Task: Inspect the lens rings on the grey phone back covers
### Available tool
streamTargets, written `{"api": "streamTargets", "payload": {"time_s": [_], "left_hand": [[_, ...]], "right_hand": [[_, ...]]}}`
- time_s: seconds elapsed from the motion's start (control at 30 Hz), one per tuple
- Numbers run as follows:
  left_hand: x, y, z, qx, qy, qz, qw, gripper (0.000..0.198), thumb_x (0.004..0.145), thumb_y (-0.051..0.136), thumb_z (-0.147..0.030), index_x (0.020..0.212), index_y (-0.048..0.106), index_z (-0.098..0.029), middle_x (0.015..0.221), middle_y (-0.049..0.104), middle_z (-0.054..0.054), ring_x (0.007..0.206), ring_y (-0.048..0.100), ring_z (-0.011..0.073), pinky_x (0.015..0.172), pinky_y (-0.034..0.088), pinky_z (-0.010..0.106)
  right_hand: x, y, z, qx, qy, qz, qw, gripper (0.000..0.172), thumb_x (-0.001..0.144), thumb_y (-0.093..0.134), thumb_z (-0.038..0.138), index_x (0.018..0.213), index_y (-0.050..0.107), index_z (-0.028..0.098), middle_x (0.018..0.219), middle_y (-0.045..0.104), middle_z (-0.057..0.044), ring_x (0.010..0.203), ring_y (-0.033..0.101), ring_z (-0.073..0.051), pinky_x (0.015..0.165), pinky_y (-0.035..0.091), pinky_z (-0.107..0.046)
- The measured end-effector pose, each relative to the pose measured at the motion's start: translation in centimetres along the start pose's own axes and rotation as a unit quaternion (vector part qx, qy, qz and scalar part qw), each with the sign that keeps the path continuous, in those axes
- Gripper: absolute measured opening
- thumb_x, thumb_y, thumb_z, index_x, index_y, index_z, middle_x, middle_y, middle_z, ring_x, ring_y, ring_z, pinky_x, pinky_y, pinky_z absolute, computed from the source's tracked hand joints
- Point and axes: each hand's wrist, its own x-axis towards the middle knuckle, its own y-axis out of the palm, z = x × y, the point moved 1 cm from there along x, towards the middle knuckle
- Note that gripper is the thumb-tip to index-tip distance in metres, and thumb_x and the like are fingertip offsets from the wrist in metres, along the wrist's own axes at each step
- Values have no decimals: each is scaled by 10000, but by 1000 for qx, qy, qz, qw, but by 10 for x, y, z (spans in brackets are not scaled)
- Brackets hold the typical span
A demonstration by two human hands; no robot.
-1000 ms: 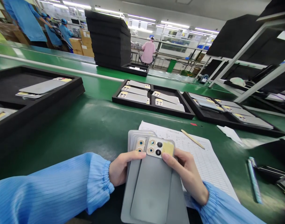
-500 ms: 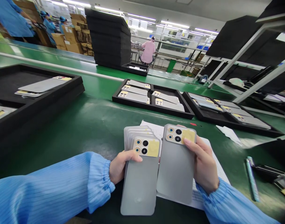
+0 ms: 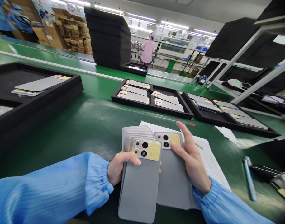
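Observation:
My left hand [image 3: 122, 165] is closed around a fanned stack of grey phone back covers [image 3: 139, 189], its thumb lying on the front one below the camera rings. Each visible top corner carries a camera block with yellow film. Just right of the stack, and partly behind it, is another grey phone back cover [image 3: 173, 180]. My right hand [image 3: 191, 161] touches that cover's yellow film with the thumb. Its index finger is stretched up past the cover's top edge, apart from the thumb; the remaining fingers are mostly hidden. Printed paper sheets [image 3: 212, 158] lie underneath.
Black trays with covers stand at the left [image 3: 69, 90], centre [image 3: 133, 104] and right [image 3: 245, 126] of the green bench. Behind rises a stack of black trays [image 3: 107, 37]. A pen [image 3: 249, 180] and white scrap [image 3: 226, 133] lie rightward. Co-workers are in the background.
My right hand and its cover have shifted left and partly behind the left stack. The right index finger has lifted away from the cover. My left hand keeps its hold, moving only slightly.

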Motion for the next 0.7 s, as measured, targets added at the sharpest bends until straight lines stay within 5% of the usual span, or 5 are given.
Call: {"api": "streamTargets", "payload": {"time_s": [0.1,0.2,0.37,0.57,0.7], "left_hand": [[-1,1,0,10,2,-22,1000,468,556,484,-204,945,648,-2,896,689,171,787,627,249,739,427,346],[-2,2,0,17,10,-41,999,469,546,515,-207,953,645,-13,909,685,176,816,627,269,763,431,371],[-1,3,1,25,25,-55,998,456,560,540,-207,968,633,-25,809,699,163,785,638,279,750,445,379],[0,7,0,46,52,-44,997,490,606,566,-204,1078,583,-75,776,707,121,710,648,248,715,468,366],[-1,6,1,59,61,-47,995,463,612,605,-193,1068,597,-113,902,697,107,772,645,230,765,467,351]], "right_hand": [[-2,6,-5,-22,-5,94,995,361,836,486,332,1197,494,320,1212,554,25,1127,486,-209,948,373,-330],[-4,8,-10,-18,-8,115,993,220,827,503,308,976,661,272,1010,673,7,959,590,-203,854,436,-307],[-7,8,-10,-15,-4,81,997,202,812,529,303,938,683,270,983,686,1,951,593,-212,829,451,-313],[-11,9,-2,-20,-28,142,989,261,845,484,323,1061,626,285,696,679,19,671,629,-169,691,490,-290],[-12,10,-3,-70,-53,91,992,248,783,566,351,965,668,218,754,698,-19,737,642,-208,684,513,-311]]}}
